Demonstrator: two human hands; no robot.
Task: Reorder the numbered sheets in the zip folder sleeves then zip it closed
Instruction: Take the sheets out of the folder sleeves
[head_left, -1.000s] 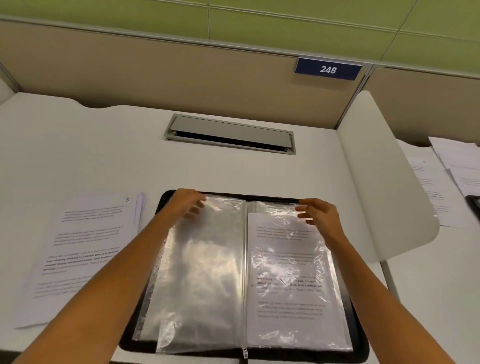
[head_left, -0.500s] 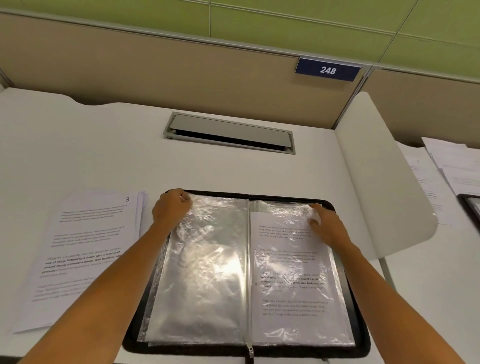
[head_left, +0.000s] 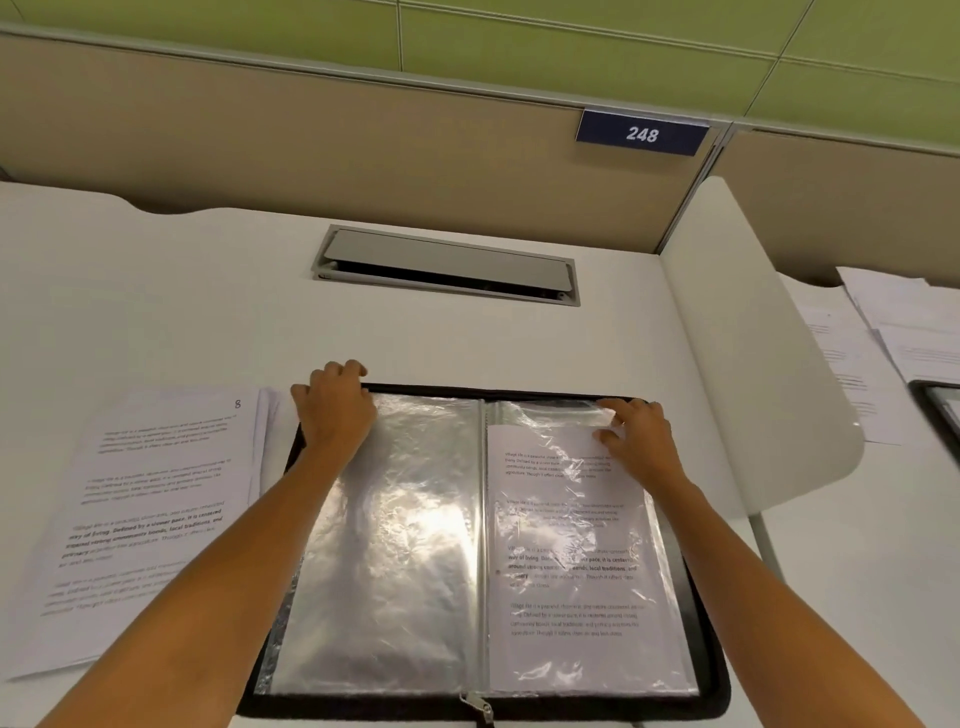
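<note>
A black zip folder (head_left: 712, 649) lies open on the white desk in front of me. Its left clear sleeve (head_left: 395, 545) holds no sheet. The right sleeve holds a printed sheet (head_left: 571, 571) whose top edge sits below the sleeve's opening. My left hand (head_left: 335, 410) curls over the folder's top left corner. My right hand (head_left: 641, 441) rests with spread fingers on the top right of the right sleeve. A stack of printed sheets (head_left: 156, 499), the top one marked 8, lies left of the folder. The zipper pull (head_left: 480, 706) sits at the near edge.
A grey cable hatch (head_left: 447, 265) is set into the desk behind the folder. A white rounded divider (head_left: 753, 364) stands at the right. Beyond it lie more papers (head_left: 883, 338) and a dark object (head_left: 940, 410) at the frame edge. A beige partition closes off the back.
My left hand slid from the left sleeve's top to the folder's top left corner and curled over it. My right hand came down onto the right sleeve's top corner. The sleeves lie flatter.
</note>
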